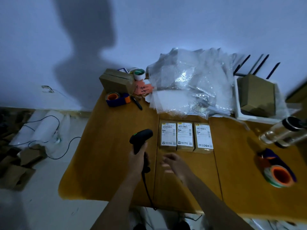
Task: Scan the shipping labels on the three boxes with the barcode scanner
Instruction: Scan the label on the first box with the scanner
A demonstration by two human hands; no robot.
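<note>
Three small brown boxes lie side by side on the wooden table (108, 163), each with a white shipping label facing up: the left box (168, 135), the middle box (185, 136) and the right box (203, 136). My left hand (138, 161) grips the handle of a black barcode scanner (140, 138); a green light glows on its head, which sits just left of the left box. Its black cable (147, 188) hangs toward the table's near edge. My right hand (172, 162) is blurred, fingers apart and holding nothing, just in front of the boxes.
A heap of clear bubble wrap (191, 83) lies behind the boxes. Back left are a cardboard box (116, 80), a tape dispenser (116, 98), a tape roll (139, 73) and a pen (137, 102). Right side: a white tray (239, 113) with a box, a clear bottle (282, 131), a second tape dispenser (277, 171).
</note>
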